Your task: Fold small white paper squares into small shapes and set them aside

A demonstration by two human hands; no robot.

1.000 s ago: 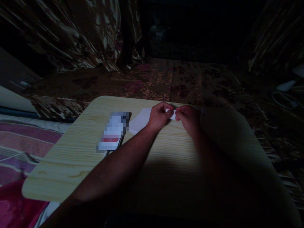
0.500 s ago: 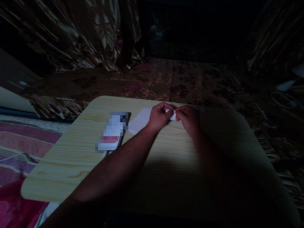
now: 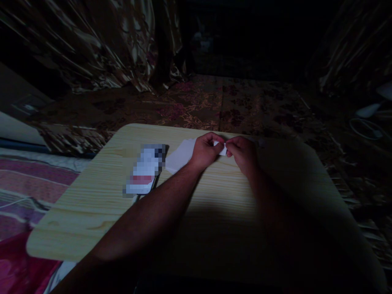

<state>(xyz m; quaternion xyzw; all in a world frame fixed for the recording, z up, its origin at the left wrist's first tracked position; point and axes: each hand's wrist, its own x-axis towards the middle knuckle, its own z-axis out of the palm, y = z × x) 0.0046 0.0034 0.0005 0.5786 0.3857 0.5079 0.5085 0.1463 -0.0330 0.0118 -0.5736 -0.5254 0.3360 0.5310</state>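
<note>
Between my two hands is a small white piece of paper [image 3: 221, 150], near the far edge of the wooden table [image 3: 220, 192]. My left hand [image 3: 206, 152] pinches its left side, thumb on top. From the right, the thumb and fingertips of my right hand [image 3: 244, 151] close on its other side. Part of the paper is hidden behind the fingers. Several white sheets [image 3: 179, 157] lie on the table just left of my left hand, partly covered by it.
A phone-like object, blurred by pixels [image 3: 145, 169], lies on the table left of the sheets. Beyond the table is a patterned cloth [image 3: 202, 102] below a curtain [image 3: 122, 45]. A striped bedspread [image 3: 39, 179] is at left. A white cable [image 3: 366, 127] lies at right. The room is dark.
Hardly anything differs. The fingertips of my right hand have shifted very slightly at the paper, and both hands stay in the same place.
</note>
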